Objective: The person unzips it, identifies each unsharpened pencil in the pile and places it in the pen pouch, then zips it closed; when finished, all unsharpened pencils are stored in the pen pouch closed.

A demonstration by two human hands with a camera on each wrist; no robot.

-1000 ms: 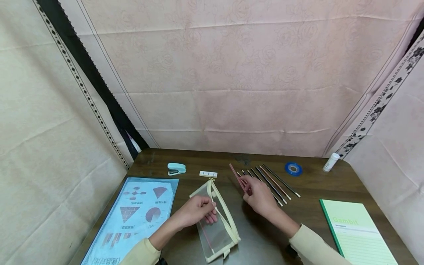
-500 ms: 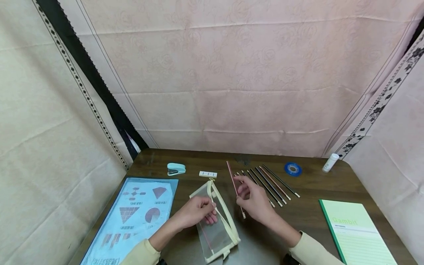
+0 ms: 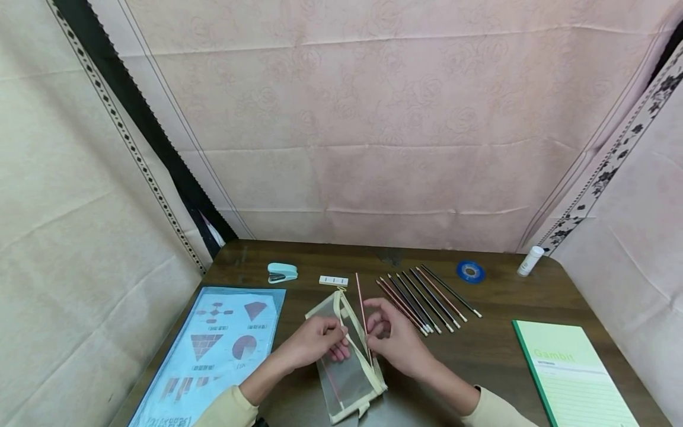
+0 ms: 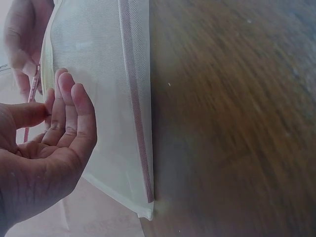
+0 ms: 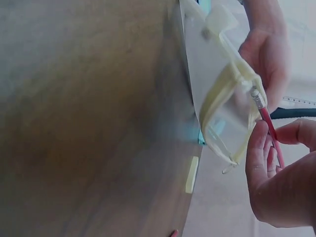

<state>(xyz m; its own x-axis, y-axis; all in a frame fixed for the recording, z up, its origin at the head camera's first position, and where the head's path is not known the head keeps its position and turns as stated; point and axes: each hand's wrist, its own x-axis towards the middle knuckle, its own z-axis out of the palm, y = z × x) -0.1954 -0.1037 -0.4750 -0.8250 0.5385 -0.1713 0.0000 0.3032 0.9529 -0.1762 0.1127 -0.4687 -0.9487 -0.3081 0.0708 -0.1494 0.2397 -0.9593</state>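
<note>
A see-through mesh pencil case (image 3: 341,379) with cream trim lies with its zipped side gaping. My left hand (image 3: 322,341) pinches the edge of that opening between thumb and forefinger, its other fingers relaxed, as the left wrist view shows. Between thumb and fingers my right hand (image 3: 396,338) holds a red pencil (image 5: 268,123), its eraser end at the mouth of the case. One reddish pencil (image 4: 136,108) rests inside the case along its far side. To the right of the right hand, several dark and reddish pencils (image 3: 427,299) lie in a slanted row.
Behind the case are a white eraser-like block (image 3: 334,280) and a light-blue stapler (image 3: 282,273). A blue printed folder (image 3: 235,314) lies left, a green notebook (image 3: 576,370) right. Blue tape (image 3: 471,271) and a glue stick (image 3: 530,261) stand toward the back right.
My right hand has lifted the red pencil from the left end of the row and carried it left to the case's opening. My left hand has stayed at the case's edge.
</note>
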